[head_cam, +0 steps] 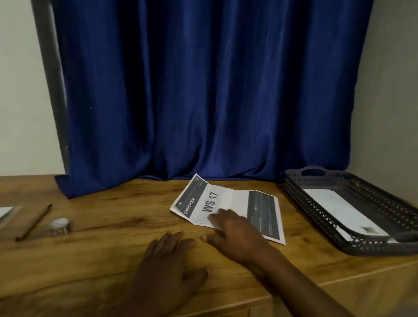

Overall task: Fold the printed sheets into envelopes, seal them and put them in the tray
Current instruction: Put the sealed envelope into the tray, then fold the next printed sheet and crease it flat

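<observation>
Our two hands at a creased printed sheet on the wooden table.

We press our right hand [231, 229] flat, fingers straight, on the near edge of the sheet [232, 202], which lies mid-table just left of the dark tray [318, 214]; our left hand [166, 267] rests flat on the table [110, 257] beside it, fingers relaxed, holding nothing. A white envelope [340, 207] lies in the tray. A pencil [34, 222] and a tape roll [60, 226] lie far left.

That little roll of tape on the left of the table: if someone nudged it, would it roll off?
Probably not. The roll of tape seems to lie flat on its side on the wooden table, so a push would likely slide it. It looks small and light, so it should move easily. Tipped onto its edge, it could roll toward the pencil beside it.
</observation>
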The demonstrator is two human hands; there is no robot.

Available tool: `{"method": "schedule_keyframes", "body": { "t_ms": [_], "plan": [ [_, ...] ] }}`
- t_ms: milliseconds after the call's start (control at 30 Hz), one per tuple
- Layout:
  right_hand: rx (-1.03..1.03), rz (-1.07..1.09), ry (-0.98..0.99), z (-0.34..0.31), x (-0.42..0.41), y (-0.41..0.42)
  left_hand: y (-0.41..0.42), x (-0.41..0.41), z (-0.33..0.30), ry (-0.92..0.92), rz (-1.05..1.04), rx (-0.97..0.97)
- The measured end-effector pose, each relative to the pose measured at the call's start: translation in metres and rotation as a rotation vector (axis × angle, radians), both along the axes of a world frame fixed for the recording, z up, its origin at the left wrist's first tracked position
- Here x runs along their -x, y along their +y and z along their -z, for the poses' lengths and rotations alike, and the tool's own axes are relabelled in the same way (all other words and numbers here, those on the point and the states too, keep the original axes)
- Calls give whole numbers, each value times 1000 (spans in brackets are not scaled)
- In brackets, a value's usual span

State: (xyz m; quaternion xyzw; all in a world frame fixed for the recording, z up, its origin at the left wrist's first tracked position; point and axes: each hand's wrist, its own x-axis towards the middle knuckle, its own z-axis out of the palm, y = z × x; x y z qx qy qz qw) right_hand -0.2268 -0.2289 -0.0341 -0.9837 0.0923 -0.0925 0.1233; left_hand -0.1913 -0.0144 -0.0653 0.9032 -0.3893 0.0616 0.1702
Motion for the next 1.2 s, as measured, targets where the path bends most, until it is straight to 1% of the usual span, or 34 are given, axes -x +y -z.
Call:
{"method": "schedule_keyframes", "body": {
  "t_ms": [67,133,267,333,600,667,767,833,1033,1133,1200],
  "plan": [
    [60,-2,38,13,-5,9,0,0,0,0,-1,15],
    [60,10,37,20,-6,12,1,0,0,-5,-3,37],
    [102,17,-80,22,-5,10,2,2,-3,-20,5,70],
    [111,29,-102,19,-7,6,3,3,-4,-19,4,57],
    [117,89,-13,-2,-26,-19,2,5,-7,-36,-10,13],
    [155,81,9,-4,-28,-22,2,5,-7,-39,-14,14],
    [329,39,-47,-3,-24,-21,2,5,-6,-33,-15,22],
    [389,1,-110,-2,-20,-19,2,5,-6,-38,-14,23],
    [372,-8,-193,-4,-14,-18,2,5,-6,-18,-21,41],
    [364,13,-211,-7,-11,-16,3,7,-10,0,-23,110],
    [346,19,-241,-12,-6,-11,6,9,-15,18,-14,262]
  ]
}}
